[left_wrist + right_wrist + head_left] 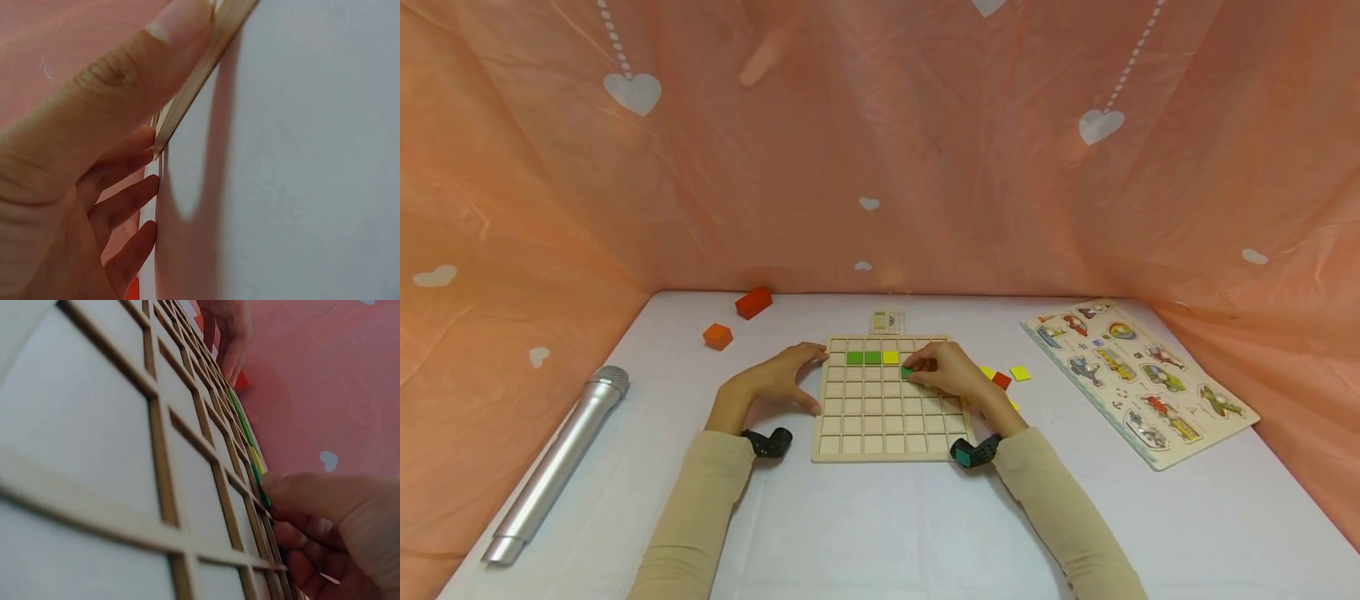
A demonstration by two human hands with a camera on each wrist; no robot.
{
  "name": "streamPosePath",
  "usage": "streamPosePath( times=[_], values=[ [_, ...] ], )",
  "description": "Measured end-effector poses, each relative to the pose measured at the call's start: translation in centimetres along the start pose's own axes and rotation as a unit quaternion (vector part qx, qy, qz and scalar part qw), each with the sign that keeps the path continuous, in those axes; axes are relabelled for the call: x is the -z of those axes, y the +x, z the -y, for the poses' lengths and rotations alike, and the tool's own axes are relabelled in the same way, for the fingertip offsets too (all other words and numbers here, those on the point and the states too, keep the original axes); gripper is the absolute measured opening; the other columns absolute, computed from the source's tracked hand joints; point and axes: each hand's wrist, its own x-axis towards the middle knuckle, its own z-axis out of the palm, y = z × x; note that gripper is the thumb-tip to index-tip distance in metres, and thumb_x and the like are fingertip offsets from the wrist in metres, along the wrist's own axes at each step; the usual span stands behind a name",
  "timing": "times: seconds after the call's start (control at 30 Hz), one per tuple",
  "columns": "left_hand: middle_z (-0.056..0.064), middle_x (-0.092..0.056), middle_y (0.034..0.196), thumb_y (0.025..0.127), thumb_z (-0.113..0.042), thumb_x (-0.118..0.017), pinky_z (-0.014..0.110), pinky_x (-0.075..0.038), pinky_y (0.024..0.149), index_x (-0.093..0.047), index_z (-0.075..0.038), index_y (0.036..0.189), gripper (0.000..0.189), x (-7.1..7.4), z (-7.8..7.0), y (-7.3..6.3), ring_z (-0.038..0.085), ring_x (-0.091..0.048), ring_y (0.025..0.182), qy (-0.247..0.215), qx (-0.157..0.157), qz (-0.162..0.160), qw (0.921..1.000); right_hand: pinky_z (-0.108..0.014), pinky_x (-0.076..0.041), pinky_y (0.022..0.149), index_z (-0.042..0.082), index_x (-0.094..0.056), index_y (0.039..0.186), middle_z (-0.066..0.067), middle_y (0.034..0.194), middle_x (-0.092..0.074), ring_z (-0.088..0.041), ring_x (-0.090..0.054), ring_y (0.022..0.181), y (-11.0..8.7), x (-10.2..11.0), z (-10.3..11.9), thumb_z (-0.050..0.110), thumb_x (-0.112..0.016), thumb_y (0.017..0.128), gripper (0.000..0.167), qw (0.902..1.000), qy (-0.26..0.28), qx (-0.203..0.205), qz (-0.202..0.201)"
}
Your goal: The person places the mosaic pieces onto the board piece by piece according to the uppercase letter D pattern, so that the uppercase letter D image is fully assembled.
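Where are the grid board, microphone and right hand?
Grid board [892,406]: head view, bare cell near the middle.
Microphone [556,468]: head view, middle of handle.
Right hand [951,370]: head view, its back.

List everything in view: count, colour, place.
grid board: 1, wooden, centre
placed tiles: 3, two green, one yellow, on board
held tile: 1, green, right grip
loose tiles: at least 4, yellow, red, right of board
card: 1, pale, behind board
blocks: 2, orange, far left
microphone: 1, silver, left
picture puzzle: 1, multicoloured, right
table: 1, white, beneath
curtain: 1, pinkish, around table
cameras: 2, black, wrists
sleeves: 2, beige, forearms
left grip: 1, bare, board's left
right grip: 1, bare, over board
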Motion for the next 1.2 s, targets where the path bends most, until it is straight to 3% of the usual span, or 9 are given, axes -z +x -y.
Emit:
streamPosePath(
  times=[0.2, 0.47, 0.8, 1.2],
  values=[
    [0.013, -0.032, 0.147, 0.063, -0.031, -0.086, 0.049, -0.02, 0.113, -0.041, -0.006, 0.138, 0.091, -0.2, 0.1, 0.0, 0.032, -0.024, 0.137, -0.005, 0.003, 0.0, 1.0, -0.028, -0.051, 0.071, 0.002, -0.068, 0.108, -0.008, 0.101, -0.067, -0.015, -0.059, 0.081, -0.9, 1.6, 0.2, 0.01, -0.067, 0.085, 0.024, 0.9999, 0.007, 0.012, -0.007],
    [0.014, -0.033, 0.146, 0.063, -0.03, -0.086, 0.049, -0.021, 0.112, -0.043, -0.005, 0.136, 0.088, -0.2, 0.0, 0.0, 0.033, -0.026, 0.136, -0.001, 0.0, -0.002, 1.0, -0.035, -0.053, 0.074, 0.0, -0.068, 0.103, -0.013, 0.099, -0.066, -0.021, -0.058, 0.083, -3.6, 5.1, -1.1, 0.004, -0.068, 0.083, 0.021, 0.9963, -0.009, 0.033, -0.079],
    [0.014, -0.033, 0.146, 0.063, -0.029, -0.086, 0.049, -0.021, 0.112, -0.043, -0.004, 0.135, 0.087, 0.1, -0.4, -0.2, 0.033, -0.026, 0.136, -0.003, -0.003, -0.005, 1.0, -0.026, -0.051, 0.07, 0.002, -0.069, 0.095, -0.009, 0.093, -0.067, -0.017, -0.057, 0.079, -7.2, 7.4, -4.5, 0.009, -0.071, 0.081, 0.015, 0.9941, -0.033, -0.038, -0.096],
    [0.014, -0.033, 0.146, 0.063, -0.028, -0.086, 0.048, -0.02, 0.113, -0.043, -0.004, 0.135, 0.087, 0.1, -0.3, -0.1, 0.033, -0.026, 0.136, -0.004, -0.007, -0.005, 1.0, -0.022, -0.043, 0.062, 0.004, -0.07, 0.095, -0.002, 0.082, -0.064, -0.016, -0.051, 0.072, -8.4, 7.6, -6.7, 0.017, -0.077, 0.076, 0.024, 0.9918, -0.039, -0.109, -0.056]
  ],
)
